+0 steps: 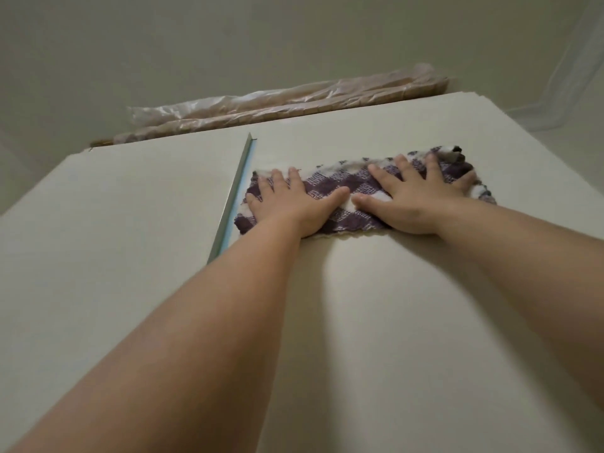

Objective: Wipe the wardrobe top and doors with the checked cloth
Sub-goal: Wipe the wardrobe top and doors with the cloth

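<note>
both hands lie flat on the cloth (pixel 330 184), fingers straight, pressing it on the pale wardrobe (pixel 327 322). the left hand (pixel 287 204) is at the end near the metal strip (pixel 233 194). the right hand (pixel 421 197) is at the other end, where the cloth is a bit lumpy. no fingers curl round the cloth, so i think it could slip out or bunch up more if one hand pushes harder. its edge is just beside the strip and might snag there. a plastic-wrapped bundle (pixel 294 99) lies up at the far edge, and a long push could bump it.
</note>
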Tool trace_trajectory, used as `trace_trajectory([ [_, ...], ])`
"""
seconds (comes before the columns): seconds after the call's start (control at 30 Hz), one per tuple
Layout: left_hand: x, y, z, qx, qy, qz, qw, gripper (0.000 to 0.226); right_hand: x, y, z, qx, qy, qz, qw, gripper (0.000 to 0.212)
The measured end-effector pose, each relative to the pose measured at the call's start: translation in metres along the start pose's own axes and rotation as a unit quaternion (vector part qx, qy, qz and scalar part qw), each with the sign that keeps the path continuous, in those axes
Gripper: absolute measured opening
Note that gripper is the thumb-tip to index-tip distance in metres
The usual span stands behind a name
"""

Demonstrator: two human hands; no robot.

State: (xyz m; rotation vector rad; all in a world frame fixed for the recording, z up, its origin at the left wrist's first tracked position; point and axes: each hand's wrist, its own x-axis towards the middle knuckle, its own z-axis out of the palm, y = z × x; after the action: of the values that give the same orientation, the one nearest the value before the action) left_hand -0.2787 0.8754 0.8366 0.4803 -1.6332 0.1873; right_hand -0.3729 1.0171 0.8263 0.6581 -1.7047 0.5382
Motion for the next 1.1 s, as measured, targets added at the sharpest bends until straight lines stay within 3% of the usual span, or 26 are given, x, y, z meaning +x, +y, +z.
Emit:
trace_trajectory([
  [0.2, -0.011, -0.039, -0.001, -0.003, 0.013, -0.026, 1.0, 0.101, -0.001, -0.038, 0.009, -0.005, -0.004, -0.025, 1.0, 0.078],
  [0.37, -0.013, -0.06, -0.002, -0.005, 0.016, -0.014, 1.0, 0.097, 0.002, -0.065, 0.011, -0.013, -0.014, -0.049, 0.999, 0.065],
  [0.67, -0.012, -0.062, -0.002, -0.012, 0.019, -0.004, 1.0, 0.079, 0.01, -0.086, 0.006, 0.02, -0.027, 0.01, 0.999, 0.064],
  [0.9, -0.007, -0.063, -0.003, 0.021, 0.036, -0.02, 0.999, 0.088, 0.018, -0.068, 0.004, 0.006, -0.008, -0.02, 1.0, 0.063],
  [1.1, -0.008, -0.002, 0.007, 0.026, 0.035, 0.008, 0.999, 0.091, 0.014, -0.003, -0.003, 0.007, 0.01, 0.018, 1.0, 0.063],
])
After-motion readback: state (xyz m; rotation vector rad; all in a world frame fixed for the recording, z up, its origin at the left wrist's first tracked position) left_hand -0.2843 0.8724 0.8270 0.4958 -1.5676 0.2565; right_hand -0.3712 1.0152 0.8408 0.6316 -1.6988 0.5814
